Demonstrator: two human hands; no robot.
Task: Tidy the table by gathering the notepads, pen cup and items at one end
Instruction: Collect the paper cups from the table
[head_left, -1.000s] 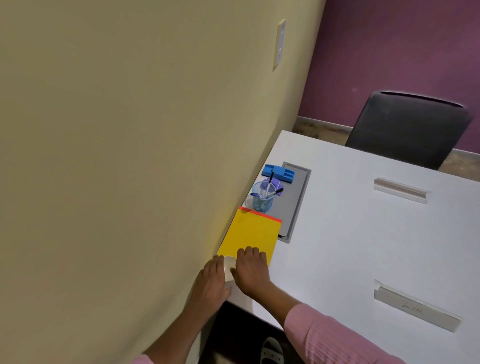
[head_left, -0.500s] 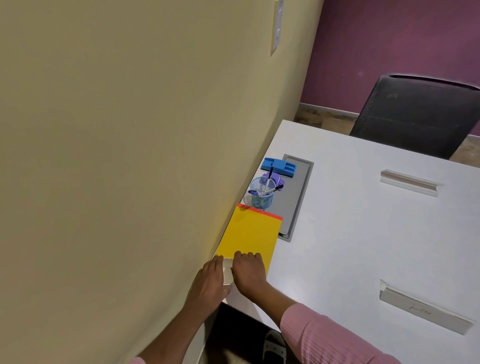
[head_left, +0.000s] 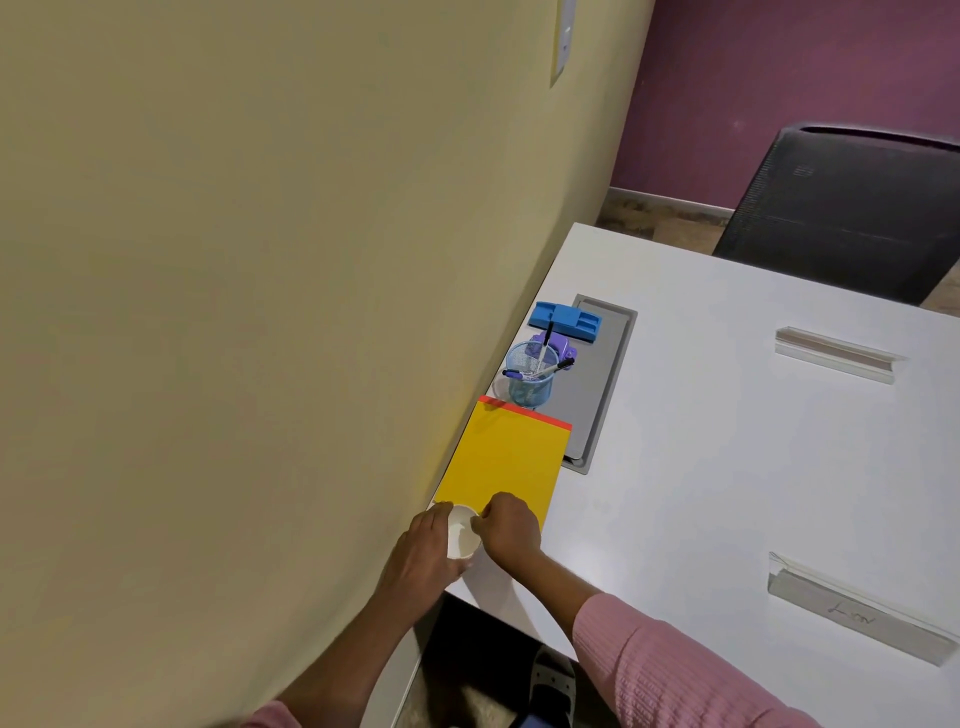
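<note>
A pale yellow wall (head_left: 260, 260) fills the left side, with a pale wall plate (head_left: 563, 47) high on it. It meets a purple wall (head_left: 779, 78), where a light skirting board (head_left: 675, 200) runs above a brown floor (head_left: 644, 223). A dark mesh-backed chair (head_left: 841, 208) stands at the far edge of the white worktop (head_left: 727, 467), which runs along the yellow wall.

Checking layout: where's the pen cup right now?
Head view, by the left wall: the pen cup stands between the yellow notepad and the purple item.
</note>
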